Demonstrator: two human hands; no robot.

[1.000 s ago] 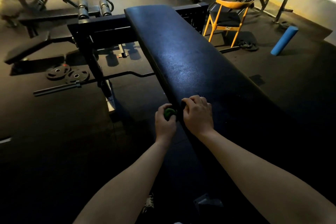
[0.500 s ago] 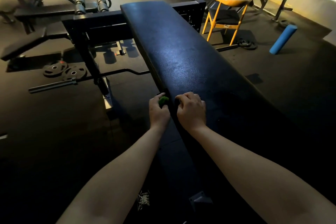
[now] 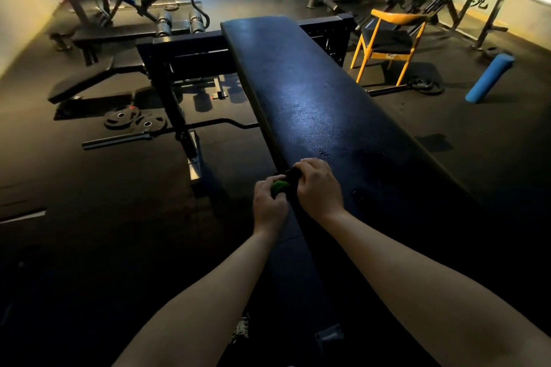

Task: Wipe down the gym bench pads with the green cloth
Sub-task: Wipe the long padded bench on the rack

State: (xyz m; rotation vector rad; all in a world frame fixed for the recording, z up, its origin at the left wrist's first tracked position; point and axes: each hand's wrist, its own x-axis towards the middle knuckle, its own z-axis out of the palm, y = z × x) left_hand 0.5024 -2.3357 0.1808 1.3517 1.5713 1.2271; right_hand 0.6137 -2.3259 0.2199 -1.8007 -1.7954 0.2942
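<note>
My view from the head camera. The green cloth (image 3: 279, 187) appeared only as a small, bunched bright-green patch; the rest was hidden or lost in shadow. It sat at the left edge of the bench pad (image 3: 313, 98), toward the near end, gripped in my left hand (image 3: 269, 207) with the fingers curled round it. My right hand (image 3: 320, 189) lay just beside, knuckles up on the pad and fingers curled over the same edge. I could not tell whether they pinched the cloth's dark end or only the edge.

The pad was long, dark and glossy, with droplets (image 3: 323, 153) just beyond the right hand, and ran uncovered to its far end. Off the left edge lay open floor (image 3: 89, 202) as far as a bar (image 3: 119, 138) and weight plates (image 3: 134, 121). A yellow chair (image 3: 387, 42) and a blue roller (image 3: 489, 77) stood well apart off the right edge.

Compared with half a second before, both hands stayed together at the left edge. The view had lifted, showing more of the far room.
</note>
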